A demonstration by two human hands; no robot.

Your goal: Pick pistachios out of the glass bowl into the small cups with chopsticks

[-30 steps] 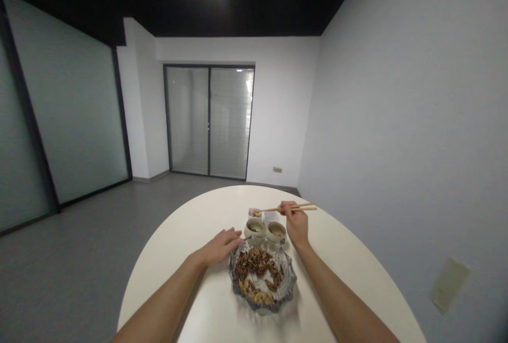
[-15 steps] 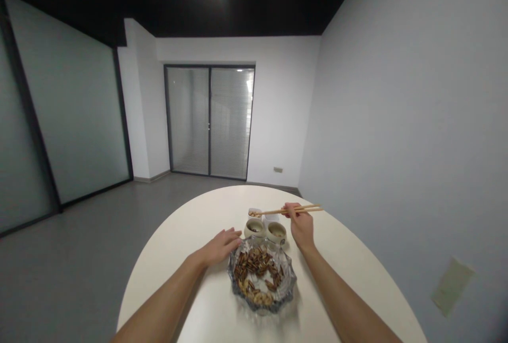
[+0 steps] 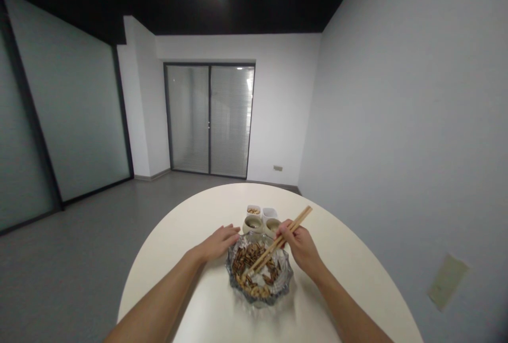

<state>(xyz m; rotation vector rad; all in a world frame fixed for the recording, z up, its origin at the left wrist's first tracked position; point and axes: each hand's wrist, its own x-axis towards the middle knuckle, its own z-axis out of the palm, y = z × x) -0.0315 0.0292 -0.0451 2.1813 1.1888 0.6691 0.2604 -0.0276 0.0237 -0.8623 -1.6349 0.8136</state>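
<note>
A faceted glass bowl (image 3: 286, 278) of dark seeds and pale nuts stands on the round white table (image 3: 206, 311) in front of me. My right hand (image 3: 300, 244) grips a pair of wooden chopsticks (image 3: 278, 245), whose tips reach down into the left side of the bowl's contents. My left hand (image 3: 219, 242) lies flat on the table with fingers stretched out, touching the bowl's far left rim. Just beyond the bowl are two round cream cups (image 3: 253, 223) and two small white square dishes (image 3: 253, 209); the left dish holds a few pale nuts.
A grey wall rises close on the right, with the table edge near it. Glass partitions and a double glass door with blinds stand across the grey floor at the far side of the room.
My right hand has swung the chopsticks back from the small far dish and down into the glass bowl. My left hand has stayed at the bowl's rim.
</note>
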